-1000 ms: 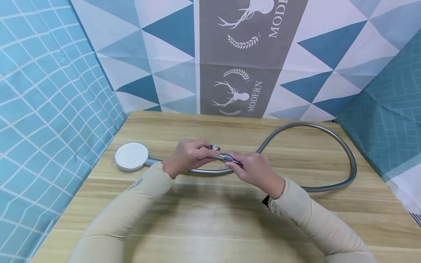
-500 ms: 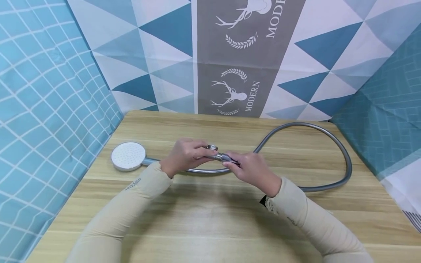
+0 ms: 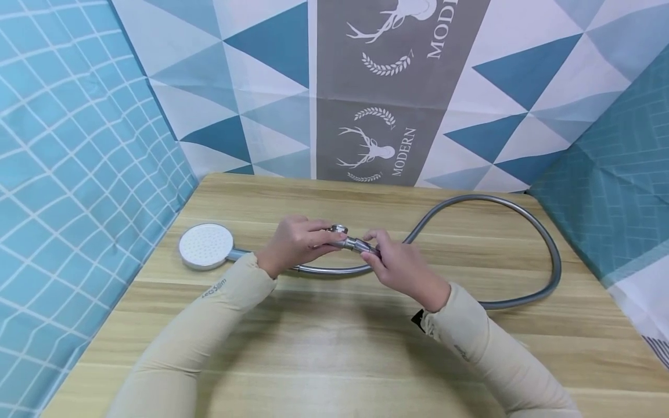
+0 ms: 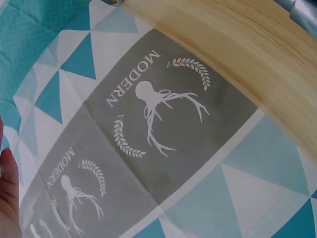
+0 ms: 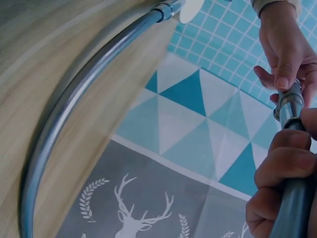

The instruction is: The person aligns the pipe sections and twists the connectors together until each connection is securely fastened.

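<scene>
Nearest, two cream fabric sleeves (image 3: 172,348) reach in over a light wood-grain tabletop (image 3: 324,366). The left one carries dark printed lettering that seems to read "LetsSlim"; the mark on the right one is too small to make out, and a small black patch (image 3: 418,320) shows beside its cuff. Beyond the cuffs, the left hand (image 3: 296,245) pinches a shiny chrome metal fitting (image 3: 338,242) between its thumb and fingers, above the tabletop. Directly joined in line with it is a tapered grey metallic connector (image 3: 363,247), held by the right hand (image 3: 401,266); the right wrist view shows that hand's fingers curled round it.

Below and behind the hands, a grey metallic shower hose (image 3: 555,255) lies on the wood, looping wide to the right. Leftward it runs to a round shower head (image 3: 206,246) with a white dotted face and silver rim, lying face up.

Farthest stands a backdrop of white and blue triangles (image 3: 272,52) with a grey panel (image 3: 376,96) bearing white stag heads, leaf sprigs and "MODERN", flanked by a blue white-gridded sheet (image 3: 68,174) and a teal brick-patterned one.
</scene>
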`<state>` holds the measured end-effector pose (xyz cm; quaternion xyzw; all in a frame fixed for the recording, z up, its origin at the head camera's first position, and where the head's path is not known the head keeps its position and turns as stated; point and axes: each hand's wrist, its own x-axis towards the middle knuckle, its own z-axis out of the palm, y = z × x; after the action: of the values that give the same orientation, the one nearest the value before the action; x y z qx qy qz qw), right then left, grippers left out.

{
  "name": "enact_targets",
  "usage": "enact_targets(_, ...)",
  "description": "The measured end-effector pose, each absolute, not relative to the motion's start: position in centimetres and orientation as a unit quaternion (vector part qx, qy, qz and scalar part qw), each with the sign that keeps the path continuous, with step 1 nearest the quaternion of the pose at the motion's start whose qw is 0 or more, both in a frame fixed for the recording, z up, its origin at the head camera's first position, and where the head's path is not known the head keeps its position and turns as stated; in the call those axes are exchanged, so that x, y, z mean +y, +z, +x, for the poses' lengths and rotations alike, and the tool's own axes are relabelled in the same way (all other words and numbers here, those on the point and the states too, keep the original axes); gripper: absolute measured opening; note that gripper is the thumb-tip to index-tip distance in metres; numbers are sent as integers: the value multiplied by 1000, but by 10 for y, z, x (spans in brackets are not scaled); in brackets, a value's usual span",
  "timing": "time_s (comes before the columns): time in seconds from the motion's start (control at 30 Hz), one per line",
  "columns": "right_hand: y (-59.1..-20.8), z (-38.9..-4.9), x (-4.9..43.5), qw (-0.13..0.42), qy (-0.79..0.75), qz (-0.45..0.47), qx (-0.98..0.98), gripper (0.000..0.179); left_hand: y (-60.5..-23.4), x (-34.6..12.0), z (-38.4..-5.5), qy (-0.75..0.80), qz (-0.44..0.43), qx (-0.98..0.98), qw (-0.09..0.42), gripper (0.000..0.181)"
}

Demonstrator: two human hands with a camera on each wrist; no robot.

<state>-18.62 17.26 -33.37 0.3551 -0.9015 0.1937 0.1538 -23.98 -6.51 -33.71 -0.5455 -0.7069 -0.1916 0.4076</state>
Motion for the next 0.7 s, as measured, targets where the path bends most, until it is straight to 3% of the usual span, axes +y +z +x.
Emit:
enact_targets(0.23,-335,-185,174,132,234,345,-900,22,-338,-63,-241,-191,-551,-704,405,29)
enact_targets(0.7,-335,-189,174,143,266,361,-882,18,-340,-65,-242,-188,-548,-702,414,31)
